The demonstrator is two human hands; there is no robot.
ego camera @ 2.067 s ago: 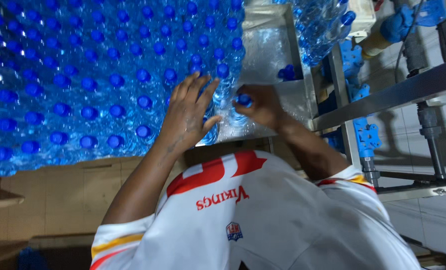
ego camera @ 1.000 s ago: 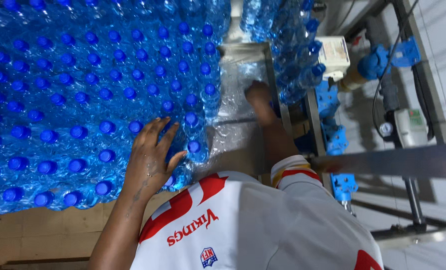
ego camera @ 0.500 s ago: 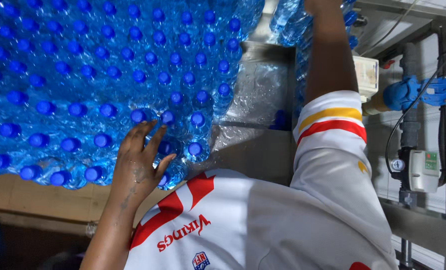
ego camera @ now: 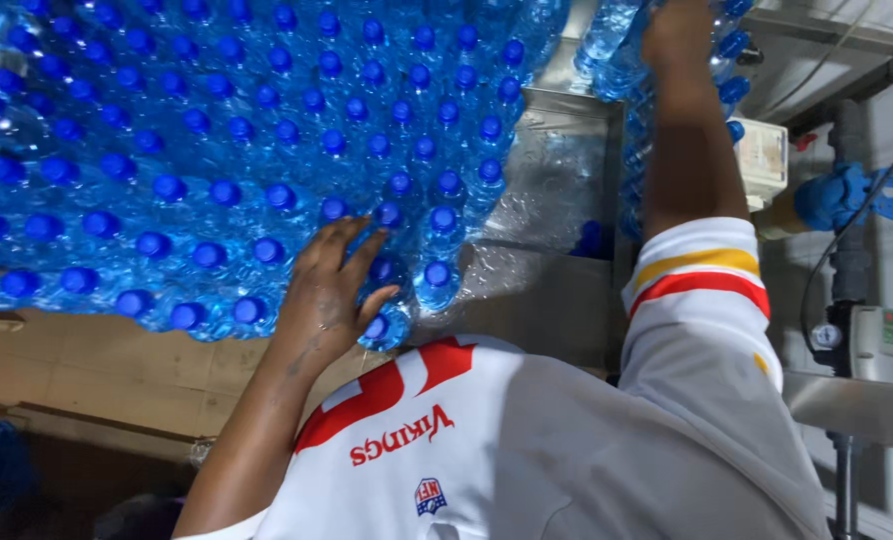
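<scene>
A shiny metal table (ego camera: 557, 290) is packed with clear water bottles (ego camera: 217, 150) with blue caps, standing close together. The left hand (ego camera: 332, 290) lies open, fingers spread, on the caps at the near edge of the bunch. The right hand (ego camera: 679, 35) reaches far up to another row of bottles (ego camera: 622, 40); I cannot tell if it grips one.

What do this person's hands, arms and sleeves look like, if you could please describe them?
Both hands are bare: no gloves, rings or watch visible. The left hand and forearm are uncovered. The right hand tops a bare arm, whose short white sleeve ends in yellow and red stripes.
</scene>
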